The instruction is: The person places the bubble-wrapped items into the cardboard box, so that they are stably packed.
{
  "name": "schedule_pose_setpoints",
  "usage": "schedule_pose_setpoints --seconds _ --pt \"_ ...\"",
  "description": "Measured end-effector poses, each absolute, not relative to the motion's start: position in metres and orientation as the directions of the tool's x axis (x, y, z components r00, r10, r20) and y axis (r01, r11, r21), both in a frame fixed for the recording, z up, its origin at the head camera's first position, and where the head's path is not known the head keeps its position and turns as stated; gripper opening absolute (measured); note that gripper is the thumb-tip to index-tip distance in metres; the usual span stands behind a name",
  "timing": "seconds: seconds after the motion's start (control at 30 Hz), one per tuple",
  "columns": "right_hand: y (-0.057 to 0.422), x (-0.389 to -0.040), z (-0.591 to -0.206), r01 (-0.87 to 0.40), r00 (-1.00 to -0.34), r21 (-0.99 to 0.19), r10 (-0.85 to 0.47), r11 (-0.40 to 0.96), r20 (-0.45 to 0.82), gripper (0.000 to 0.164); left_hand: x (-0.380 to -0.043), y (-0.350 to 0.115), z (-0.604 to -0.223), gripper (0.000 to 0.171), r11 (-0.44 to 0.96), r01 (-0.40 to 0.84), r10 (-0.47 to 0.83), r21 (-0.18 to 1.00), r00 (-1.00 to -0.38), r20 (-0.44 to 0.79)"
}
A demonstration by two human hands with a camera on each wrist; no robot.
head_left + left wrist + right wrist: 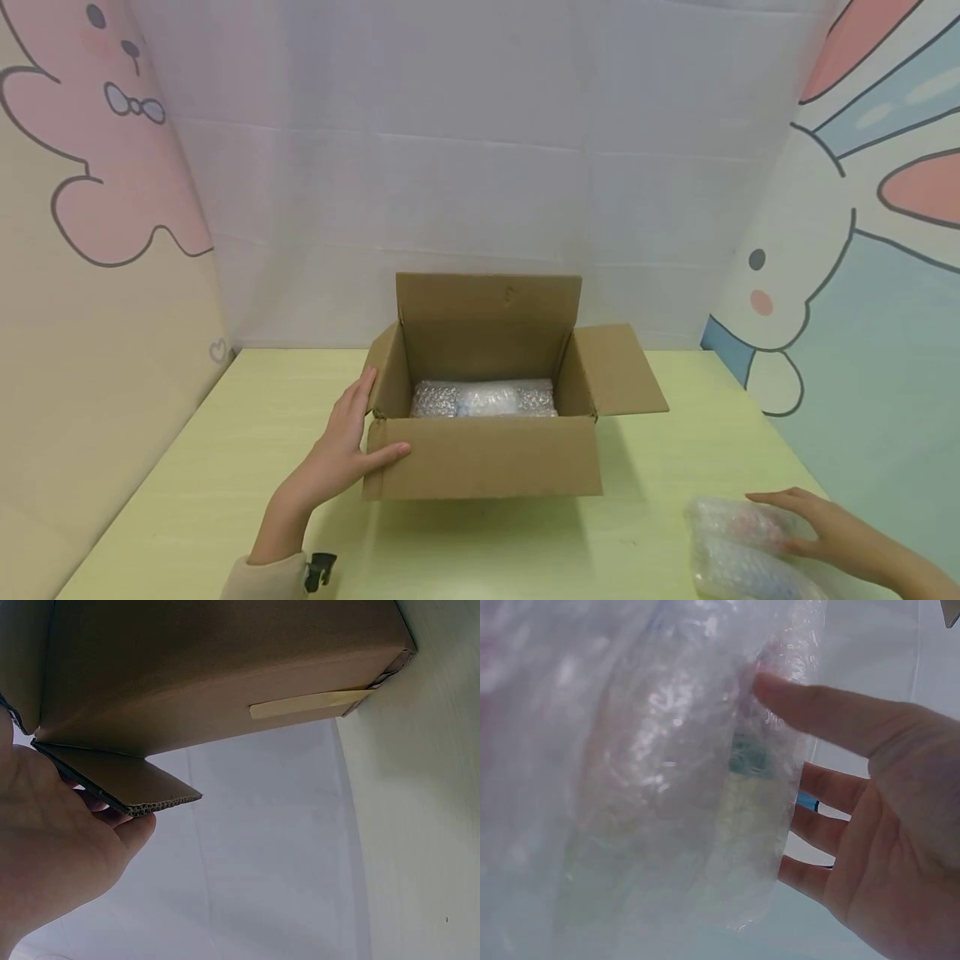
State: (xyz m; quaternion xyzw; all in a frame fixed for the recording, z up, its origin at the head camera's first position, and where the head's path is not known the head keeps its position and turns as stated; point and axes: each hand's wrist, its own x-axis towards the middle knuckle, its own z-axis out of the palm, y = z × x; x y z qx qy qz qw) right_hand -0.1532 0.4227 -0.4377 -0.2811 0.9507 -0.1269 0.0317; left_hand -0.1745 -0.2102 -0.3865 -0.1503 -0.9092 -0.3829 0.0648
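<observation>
An open cardboard box (487,458) stands on the table, a bubble-wrapped package (487,398) lying inside it. My left hand (333,454) holds the box at its near left corner, thumb across the front flap and fingers along the left flap. In the left wrist view, fingertips show at the edge of that flap (124,776). At the lower right of the head view, my right hand (840,533) grips a bubble-wrapped package (738,527) with something pinkish inside. The right wrist view has the thumb on its near face and the other fingers at its edge.
Another bubble-wrapped package (750,575) lies against the gripped one, bluish inside. The box's right flap (622,371) juts outward and its back flap (487,296) stands up. A white curtain (480,167) hangs behind the pale yellow table (247,433), with cartoon-printed walls on both sides.
</observation>
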Motion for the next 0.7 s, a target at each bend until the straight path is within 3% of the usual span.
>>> schedule_pose_setpoints --seconds 0.27,0.7 --pt "0.429 -0.156 -0.439 -0.552 -0.810 -0.274 -0.584 0.787 -0.045 0.064 -0.174 -0.209 -0.385 0.109 0.652 0.325 0.228 0.685 -0.946 0.231" --pt "0.418 -0.154 -0.431 -0.430 -0.869 -0.219 -0.467 0.876 -0.160 0.064 -0.174 -0.210 -0.386 0.108 0.655 0.333 0.230 0.678 -0.943 0.240"
